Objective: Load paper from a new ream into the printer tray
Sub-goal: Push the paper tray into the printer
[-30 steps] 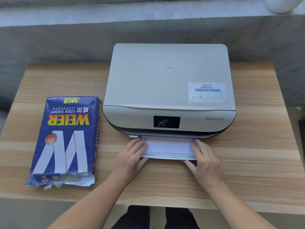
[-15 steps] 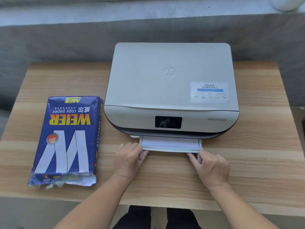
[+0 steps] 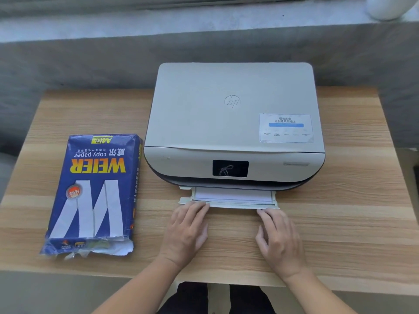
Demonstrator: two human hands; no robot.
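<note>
Two hands: both lie palm-down on the counter just in front of the printer, nearest the viewer.
Left hand: fingers loosely spread and nearly flat, holding nothing; its fingertips touch the front left edge of the tray.
Right hand: fingers slightly curled and apart, holding nothing; its fingertips meet the front right edge of the tray.
Tray: pale, sticking out a short way from the slot at the bottom front of the printer, resting low over the counter.
Paper: a white stack lies flat inside the tray, between its side walls, its back part hidden under the printer.
Ream: a blue wrapper printed with "WEIER copy paper", lying flat on the left side of the counter, just beside the printer; its near end is torn open and ragged.
Printer: light grey with the lid down, a small dark screen on its front face and a white sticker on the lid's right corner.
Ledge: grey, running across behind the counter.
</note>
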